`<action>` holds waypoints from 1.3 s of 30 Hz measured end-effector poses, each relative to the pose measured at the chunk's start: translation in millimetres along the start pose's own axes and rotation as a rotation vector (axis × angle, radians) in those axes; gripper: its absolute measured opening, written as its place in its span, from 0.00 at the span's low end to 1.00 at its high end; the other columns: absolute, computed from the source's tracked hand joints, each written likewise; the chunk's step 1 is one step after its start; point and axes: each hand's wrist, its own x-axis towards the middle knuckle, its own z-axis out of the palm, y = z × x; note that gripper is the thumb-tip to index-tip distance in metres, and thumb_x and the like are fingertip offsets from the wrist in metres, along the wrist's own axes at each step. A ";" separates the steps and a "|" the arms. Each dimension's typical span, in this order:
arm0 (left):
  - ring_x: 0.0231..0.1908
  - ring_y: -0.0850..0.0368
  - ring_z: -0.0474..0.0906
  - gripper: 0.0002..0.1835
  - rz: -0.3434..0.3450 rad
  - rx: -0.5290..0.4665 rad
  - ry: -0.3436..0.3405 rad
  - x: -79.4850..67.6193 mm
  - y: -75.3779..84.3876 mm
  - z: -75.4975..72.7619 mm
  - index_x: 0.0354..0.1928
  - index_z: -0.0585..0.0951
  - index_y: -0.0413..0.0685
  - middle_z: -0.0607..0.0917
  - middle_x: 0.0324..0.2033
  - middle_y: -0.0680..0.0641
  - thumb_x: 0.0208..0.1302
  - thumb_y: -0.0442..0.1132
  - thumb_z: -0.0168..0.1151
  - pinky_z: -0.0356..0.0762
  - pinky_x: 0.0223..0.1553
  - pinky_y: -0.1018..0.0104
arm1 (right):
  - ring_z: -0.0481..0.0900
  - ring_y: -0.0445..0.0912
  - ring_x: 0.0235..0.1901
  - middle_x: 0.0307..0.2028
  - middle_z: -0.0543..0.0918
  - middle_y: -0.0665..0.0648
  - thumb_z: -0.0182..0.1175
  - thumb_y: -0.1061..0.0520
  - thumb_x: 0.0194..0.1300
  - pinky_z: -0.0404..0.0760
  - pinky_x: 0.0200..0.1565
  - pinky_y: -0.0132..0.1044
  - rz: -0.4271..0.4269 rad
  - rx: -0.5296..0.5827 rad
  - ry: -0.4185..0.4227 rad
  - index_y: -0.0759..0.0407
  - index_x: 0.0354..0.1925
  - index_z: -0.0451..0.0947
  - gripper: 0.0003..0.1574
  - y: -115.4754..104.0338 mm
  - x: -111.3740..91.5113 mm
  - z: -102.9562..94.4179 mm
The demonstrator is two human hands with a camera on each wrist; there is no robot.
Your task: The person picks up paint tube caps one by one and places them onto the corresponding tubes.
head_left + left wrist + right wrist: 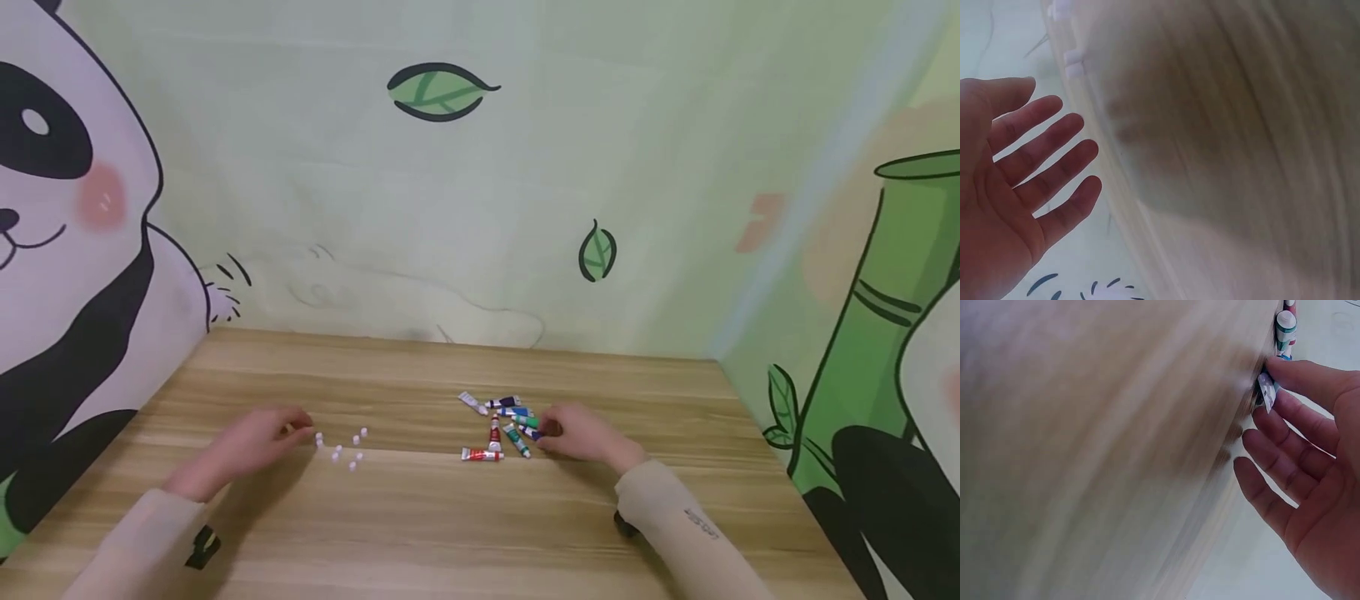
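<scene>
My left hand (258, 442) hovers low at the left, its fingers loosely bent and apart in the left wrist view. Its fingertips come close to a small white cap (319, 437), and nothing shows between them. Several similar white caps lie scattered just right of it. On the other side, my right hand (583, 435) pinches the end of a dark blue paint tube (531, 433) between thumb and index finger. The tube's flat silver end (1267, 390) shows there in the right wrist view. Around it lie a green tube (525, 422), a teal tube (517, 441) and a blue tube (514, 412).
Two red paint tubes (482, 455) lie left of the teal one. A white tube (472, 403) and a black-ended tube (502, 402) lie behind. The wooden table (420, 533) meets a wall printed with a panda and leaves.
</scene>
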 end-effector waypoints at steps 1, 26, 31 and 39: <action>0.37 0.58 0.81 0.08 0.002 -0.012 -0.017 1.9 0.3 0.7 0.45 0.85 0.46 0.87 0.37 0.52 0.71 0.41 0.63 0.80 0.37 0.59 | 0.78 0.39 0.35 0.34 0.82 0.46 0.69 0.52 0.66 0.80 0.42 0.40 0.001 0.003 0.009 0.55 0.42 0.83 0.10 1.1 -0.3 0.2; 0.35 0.61 0.78 0.05 0.040 -0.058 -0.138 18.5 5.8 8.3 0.42 0.85 0.47 0.84 0.34 0.56 0.66 0.33 0.64 0.78 0.36 0.63 | 0.75 0.39 0.33 0.33 0.80 0.46 0.69 0.54 0.65 0.77 0.38 0.37 -0.016 0.032 0.007 0.57 0.43 0.84 0.10 6.5 -2.3 0.5; 0.34 0.63 0.77 0.05 0.042 -0.061 -0.153 17.6 4.8 6.4 0.41 0.85 0.48 0.83 0.33 0.57 0.65 0.33 0.64 0.77 0.35 0.64 | 0.75 0.39 0.33 0.33 0.81 0.46 0.69 0.54 0.65 0.78 0.38 0.38 -0.016 0.026 -0.002 0.58 0.44 0.84 0.11 4.9 -1.2 -0.9; 0.36 0.59 0.80 0.06 0.053 -0.082 -0.208 18.4 10.3 0.4 0.42 0.85 0.47 0.85 0.35 0.53 0.64 0.32 0.65 0.80 0.37 0.61 | 0.75 0.39 0.33 0.33 0.81 0.47 0.70 0.55 0.65 0.78 0.38 0.37 -0.028 0.025 -0.005 0.58 0.44 0.84 0.11 5.7 -0.4 -2.2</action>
